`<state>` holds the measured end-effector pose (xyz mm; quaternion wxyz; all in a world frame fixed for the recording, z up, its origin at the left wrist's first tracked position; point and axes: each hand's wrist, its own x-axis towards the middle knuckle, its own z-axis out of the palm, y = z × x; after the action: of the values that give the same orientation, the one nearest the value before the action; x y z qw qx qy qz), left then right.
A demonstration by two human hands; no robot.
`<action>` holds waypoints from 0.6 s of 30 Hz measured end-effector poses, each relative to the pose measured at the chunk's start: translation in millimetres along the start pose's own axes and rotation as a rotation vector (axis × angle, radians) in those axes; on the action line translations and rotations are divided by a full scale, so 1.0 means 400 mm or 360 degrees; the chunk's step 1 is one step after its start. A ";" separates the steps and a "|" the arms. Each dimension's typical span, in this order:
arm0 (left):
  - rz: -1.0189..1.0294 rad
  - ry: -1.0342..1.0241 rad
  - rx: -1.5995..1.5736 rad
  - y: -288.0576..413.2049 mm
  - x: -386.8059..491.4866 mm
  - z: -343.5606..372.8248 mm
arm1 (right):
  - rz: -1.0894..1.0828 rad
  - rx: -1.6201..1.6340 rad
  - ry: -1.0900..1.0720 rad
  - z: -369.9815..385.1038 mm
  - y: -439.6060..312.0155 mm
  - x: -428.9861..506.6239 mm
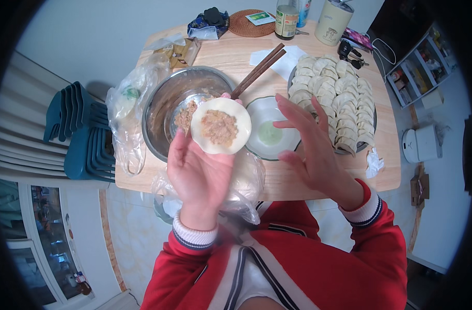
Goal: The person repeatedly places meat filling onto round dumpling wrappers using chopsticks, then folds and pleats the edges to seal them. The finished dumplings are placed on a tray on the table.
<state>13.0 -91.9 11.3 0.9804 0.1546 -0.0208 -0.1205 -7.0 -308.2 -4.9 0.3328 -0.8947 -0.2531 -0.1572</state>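
A round dumpling wrapper (198, 135) lies flat on the fingers of my left hand (200, 174), which supports it from below, palm up. Minced meat filling (219, 128) is spread over its middle. Behind it, a steel mixing bowl (152, 116) holds more filling and a pair of wooden chopsticks (259, 71), their lower ends hidden. My right hand (309, 143) hovers with fingers apart over a white dish (255, 112) with a green rim and a little liquid in it. To the right, rows of folded dumplings (333, 97) cover a round tray (369, 140).
A plastic bag of wrappers (247, 174) sits at the table's near edge, below my left hand. Another clear bag (121, 128) lies left of the bowl. A sauce bottle (286, 21), a cream tumbler (333, 23) and keys (350, 54) stand or lie along the far side. Crumpled tissue (374, 162) rests at right.
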 end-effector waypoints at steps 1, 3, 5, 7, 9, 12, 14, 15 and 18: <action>0.0000 -0.0025 -0.0020 -0.004 0.001 0.000 | -0.0077 0.0024 0.0040 0.001 -0.004 0.006; -0.0035 -0.0005 -0.0010 -0.013 -0.001 -0.001 | -0.0243 0.0083 0.0140 0.007 -0.010 0.021; -0.0071 -0.0021 -0.0114 -0.018 -0.004 -0.002 | -0.0302 -0.0022 0.0002 0.016 -0.014 0.033; -0.0090 0.0023 -0.0192 -0.019 -0.005 -0.002 | -0.0299 -0.0027 -0.0059 0.022 -0.017 0.033; -0.0056 -0.0013 -0.0183 -0.021 -0.004 -0.002 | -0.0229 0.0010 -0.0071 0.034 -0.024 0.022; -0.0004 0.0085 -0.0061 -0.024 0.001 -0.002 | -0.0372 0.0091 -0.0135 0.065 -0.036 -0.003; 0.0010 0.0114 -0.0045 -0.026 0.006 -0.004 | -0.0370 0.0133 -0.0054 0.079 -0.036 -0.015; 0.0016 0.0109 -0.0060 -0.025 0.008 -0.005 | -0.0392 0.0185 0.0010 0.083 -0.034 -0.020; 0.0053 0.0117 -0.0098 -0.020 0.008 -0.010 | -0.0043 0.0057 0.0049 0.065 -0.010 -0.030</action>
<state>14.4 -98.8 5.0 0.9866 0.1283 0.0164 -0.0991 -16.1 -292.4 -27.1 0.3506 -0.8825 -0.2628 -0.1710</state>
